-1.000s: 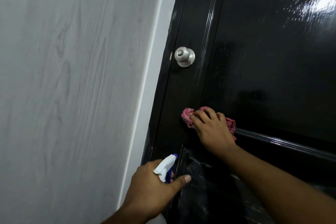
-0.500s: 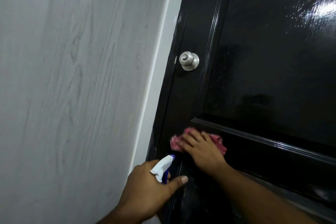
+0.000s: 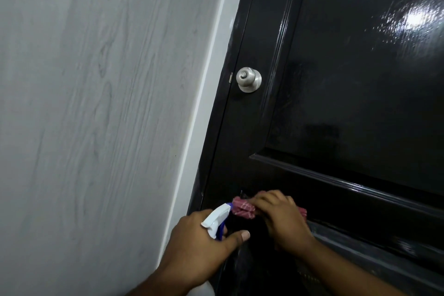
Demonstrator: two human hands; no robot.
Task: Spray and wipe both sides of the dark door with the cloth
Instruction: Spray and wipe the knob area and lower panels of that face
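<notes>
Cloth: one red patterned cloth (image 3: 243, 209), bunched against the dark door (image 3: 348, 79) on the flat rail under the upper panel, poking out at both sides of the right hand (image 3: 286, 221).
Right hand: fingers curled over the cloth, holding it to the door.
Left hand (image 3: 199, 247): wrapped round the one spray bottle (image 3: 216, 220), thumb stretched out, just below-left of the cloth.
Spray bottle: white head, blue trigger, nozzle just beside the cloth's left end.
Knob (image 3: 248, 79): one, silver, well above both hands.
Wall (image 3: 96, 103): grey wood grain, left of the door.
</notes>
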